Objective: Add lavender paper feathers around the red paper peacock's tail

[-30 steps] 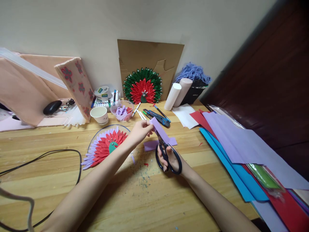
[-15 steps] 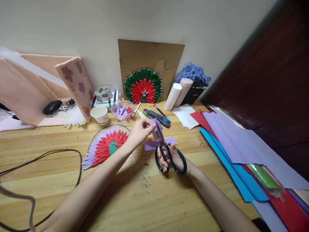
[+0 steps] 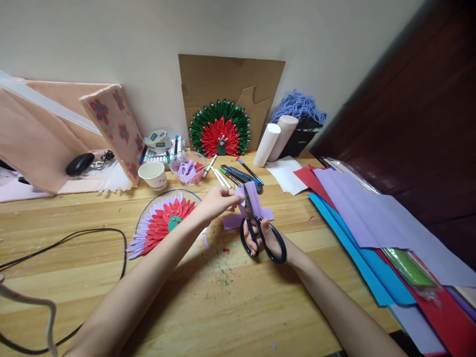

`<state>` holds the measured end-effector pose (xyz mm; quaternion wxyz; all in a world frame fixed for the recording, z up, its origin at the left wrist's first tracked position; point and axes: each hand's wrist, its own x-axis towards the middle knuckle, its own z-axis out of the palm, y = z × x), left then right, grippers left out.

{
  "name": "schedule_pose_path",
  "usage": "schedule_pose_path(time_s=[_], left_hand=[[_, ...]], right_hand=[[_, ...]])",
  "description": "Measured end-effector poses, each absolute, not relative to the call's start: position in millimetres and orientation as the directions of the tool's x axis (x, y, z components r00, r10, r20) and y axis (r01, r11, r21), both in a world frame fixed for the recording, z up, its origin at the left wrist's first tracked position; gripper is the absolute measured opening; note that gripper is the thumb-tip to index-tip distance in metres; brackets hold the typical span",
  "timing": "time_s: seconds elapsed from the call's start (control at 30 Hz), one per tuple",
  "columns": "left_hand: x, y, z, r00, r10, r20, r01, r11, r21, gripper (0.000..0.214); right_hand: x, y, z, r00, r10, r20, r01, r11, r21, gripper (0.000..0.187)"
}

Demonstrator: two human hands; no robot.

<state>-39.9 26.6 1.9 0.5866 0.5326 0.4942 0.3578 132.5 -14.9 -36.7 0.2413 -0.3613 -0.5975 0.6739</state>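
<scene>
– A pale wall [image 3: 130, 44] backs your wooden surface [image 3: 260, 307]. What's in your clear bowl [image 3: 182, 182]?

– Left of centre, it holds purple and red scraps [image 3: 187, 169]; a white cup [image 3: 158, 182] stands beside the bowl.

– Your hands?

– At mid-frame, your left hand [image 3: 220, 202] pinches a purple strip [image 3: 256, 199]; your right hand [image 3: 274, 240] grips black-handled scissors [image 3: 249, 212], blades [image 3: 247, 197] across the strip. A second strip [image 3: 231, 222] lies underneath, pens [image 3: 242, 174] behind. Your left forearm [image 3: 158, 265] partly hides the red-and-purple peacock [image 3: 160, 222].

The bare left forearm [image 3: 148, 277] covered part of the red-and-lilac petalled fan [image 3: 159, 223]. The raised lilac strip [image 3: 255, 201] partly hid a flat lilac strip [image 3: 231, 222] behind it. Printing on the white paper cup [image 3: 153, 183] was too small to read.
</scene>
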Motion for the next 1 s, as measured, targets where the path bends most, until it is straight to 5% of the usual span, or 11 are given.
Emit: schedule_pose_path(time_s=[0.73, 1.0], left_hand=[[-38.2, 28.0, 2.3, 0.198, 0.948, -0.251, -0.040, 0.263, 0.964, 0.014], [-36.9, 25.1, 7.0, 0.234, 0.938, -0.255, 0.015, 0.259, 0.966, 0.017]], right_hand=[[133.4, -15.6, -57.8, -0.684, 0.719, -0.123, -0.040, -0.205, -0.978, 0.077], [131.1, -16.7, -48.4, -0.608, 0.786, -0.112, 0.033, -0.116, -0.993, 0.071]])
